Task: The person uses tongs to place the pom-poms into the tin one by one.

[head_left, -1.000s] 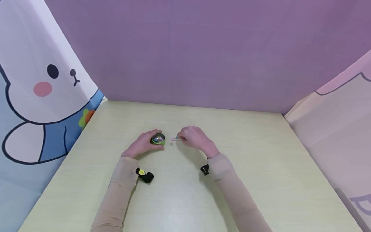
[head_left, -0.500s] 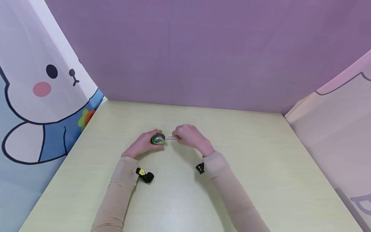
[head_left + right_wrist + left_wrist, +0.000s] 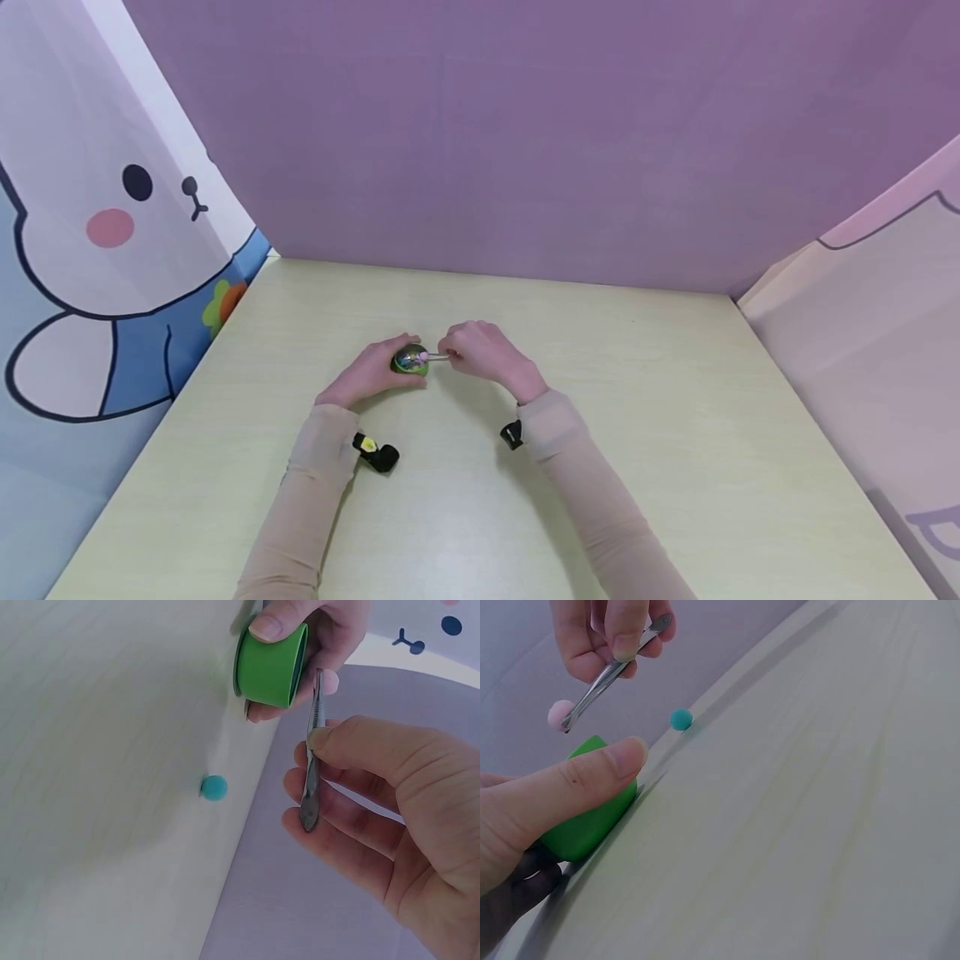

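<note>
My left hand (image 3: 372, 367) holds a small round green tin (image 3: 268, 669) on the table, thumb on one side and fingers on the other. In the head view, shiny multicoloured contents show inside it. My right hand (image 3: 486, 353) pinches metal tweezers (image 3: 312, 769) between thumb and fingers. A pale pink ball (image 3: 559, 715) is gripped in the tweezers' tips, over the tin's open top in the head view. A turquoise ball (image 3: 214, 787) rests on the table beside the tin, below my right hand; in the head view it is hidden.
The pale wooden table (image 3: 465, 517) ends at a purple backdrop (image 3: 510, 150). A cartoon-printed cloth (image 3: 112, 275) stands along the left and a pale pink panel (image 3: 862, 350) along the right. Dark wrist cameras sit on both sleeves.
My right hand has moved left, bringing the tweezers and pink ball from beside the tin to over its opening. My left hand and the tin have stayed in place.
</note>
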`<state>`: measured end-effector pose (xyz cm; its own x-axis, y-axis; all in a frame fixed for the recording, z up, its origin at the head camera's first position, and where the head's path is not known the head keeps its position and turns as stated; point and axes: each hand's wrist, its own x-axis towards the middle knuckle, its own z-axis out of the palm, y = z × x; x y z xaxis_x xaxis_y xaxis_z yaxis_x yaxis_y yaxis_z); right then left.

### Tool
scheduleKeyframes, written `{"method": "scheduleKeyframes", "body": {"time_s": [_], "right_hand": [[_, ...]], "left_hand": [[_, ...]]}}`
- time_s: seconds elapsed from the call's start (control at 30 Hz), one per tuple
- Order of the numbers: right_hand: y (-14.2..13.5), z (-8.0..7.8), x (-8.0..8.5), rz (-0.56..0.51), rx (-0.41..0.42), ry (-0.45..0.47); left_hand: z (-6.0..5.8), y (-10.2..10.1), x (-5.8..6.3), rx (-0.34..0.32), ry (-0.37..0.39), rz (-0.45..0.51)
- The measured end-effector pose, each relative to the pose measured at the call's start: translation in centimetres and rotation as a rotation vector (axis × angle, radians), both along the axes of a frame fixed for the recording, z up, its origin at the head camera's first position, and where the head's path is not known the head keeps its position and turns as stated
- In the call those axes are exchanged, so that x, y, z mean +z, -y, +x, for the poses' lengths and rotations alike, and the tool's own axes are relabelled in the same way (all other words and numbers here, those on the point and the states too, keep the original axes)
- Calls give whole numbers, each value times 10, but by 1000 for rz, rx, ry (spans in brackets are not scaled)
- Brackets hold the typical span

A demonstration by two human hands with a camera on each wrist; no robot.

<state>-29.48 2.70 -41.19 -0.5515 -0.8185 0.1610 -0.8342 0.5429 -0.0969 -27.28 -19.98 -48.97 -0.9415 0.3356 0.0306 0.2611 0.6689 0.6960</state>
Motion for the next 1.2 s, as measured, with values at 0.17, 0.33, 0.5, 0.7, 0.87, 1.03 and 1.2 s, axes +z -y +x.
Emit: {"method": "scheduleKeyframes", "body": {"time_s": [0.17, 0.33, 0.5, 0.7, 0.87, 1.03, 1.2], "right_hand": [[2, 0, 0, -4, 0, 21], [6, 2, 0, 2, 5, 43], [8, 2, 1, 5, 7, 45], [11, 1, 1, 14, 7, 37], [12, 0, -1, 36, 2, 37], [14, 0, -2, 47, -4, 37], [14, 1, -1, 50, -12, 47]], "left_hand": [[0, 0, -1, 0, 2, 4], [1, 1, -2, 2, 12, 16], [2, 2, -2, 0, 6, 25], [2, 2, -2, -3, -4, 27], [1, 2, -3, -4, -4, 34], [2, 3, -3, 2, -1, 42], [3, 3, -2, 1, -7, 36]]}}
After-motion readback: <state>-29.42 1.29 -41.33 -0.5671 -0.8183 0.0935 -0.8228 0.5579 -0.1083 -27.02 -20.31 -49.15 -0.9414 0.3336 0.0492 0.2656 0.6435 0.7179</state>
